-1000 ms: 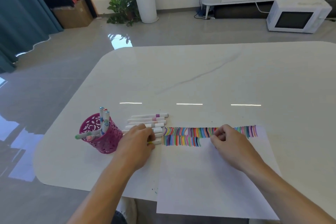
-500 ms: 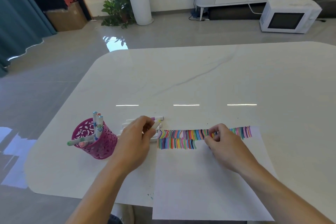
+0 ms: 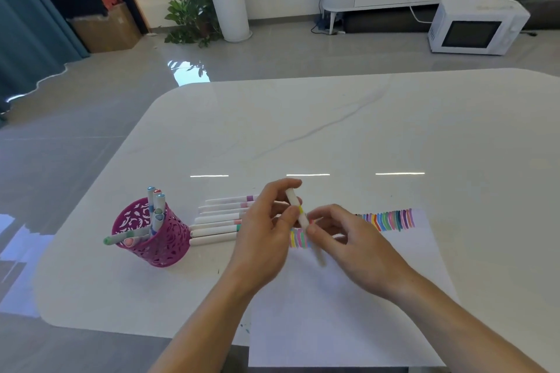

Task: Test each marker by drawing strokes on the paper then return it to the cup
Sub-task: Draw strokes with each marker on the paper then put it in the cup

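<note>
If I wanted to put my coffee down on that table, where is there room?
The far half of the table, beyond the row of loose markers and the paper, is bare, and so is the right side past the paper's edge. It is crowded near the front left: the pink cup, the marker row and both hands sit close together there.

Nothing readable anywhere here, honestly. The markers (image 3: 216, 221) might carry tiny print, but it's too blurry to tell.
</note>
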Motion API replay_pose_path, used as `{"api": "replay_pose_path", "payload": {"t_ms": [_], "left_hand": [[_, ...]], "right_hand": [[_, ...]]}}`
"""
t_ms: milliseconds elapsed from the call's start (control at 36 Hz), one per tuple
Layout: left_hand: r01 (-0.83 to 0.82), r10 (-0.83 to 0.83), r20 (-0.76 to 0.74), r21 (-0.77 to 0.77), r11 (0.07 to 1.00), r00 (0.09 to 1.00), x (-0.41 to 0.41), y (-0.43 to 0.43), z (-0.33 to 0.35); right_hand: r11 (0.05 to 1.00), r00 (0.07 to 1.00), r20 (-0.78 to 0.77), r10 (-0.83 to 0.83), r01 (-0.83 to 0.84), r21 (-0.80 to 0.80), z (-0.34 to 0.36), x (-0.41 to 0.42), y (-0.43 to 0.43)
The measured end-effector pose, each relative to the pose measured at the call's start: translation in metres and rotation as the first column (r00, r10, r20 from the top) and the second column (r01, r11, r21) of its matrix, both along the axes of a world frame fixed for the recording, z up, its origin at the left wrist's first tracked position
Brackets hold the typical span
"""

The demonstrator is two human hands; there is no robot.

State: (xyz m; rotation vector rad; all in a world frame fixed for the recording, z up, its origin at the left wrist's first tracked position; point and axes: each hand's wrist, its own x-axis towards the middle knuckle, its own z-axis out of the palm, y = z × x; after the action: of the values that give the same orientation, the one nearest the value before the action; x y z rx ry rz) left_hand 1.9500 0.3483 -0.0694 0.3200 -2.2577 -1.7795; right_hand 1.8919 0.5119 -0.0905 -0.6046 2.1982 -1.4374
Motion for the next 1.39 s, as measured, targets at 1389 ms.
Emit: {"api": "replay_pose_path", "payload": {"t_ms": [1389], "left_hand": [[0.276, -0.213, 0.175, -0.605, 0.747, 0.961, 0.004, -0.002, -0.01]], "right_hand": [[0.919, 0.863, -0.486, 0.14, 0.07, 0.388, -0.006, 0.002, 0.018]]}}
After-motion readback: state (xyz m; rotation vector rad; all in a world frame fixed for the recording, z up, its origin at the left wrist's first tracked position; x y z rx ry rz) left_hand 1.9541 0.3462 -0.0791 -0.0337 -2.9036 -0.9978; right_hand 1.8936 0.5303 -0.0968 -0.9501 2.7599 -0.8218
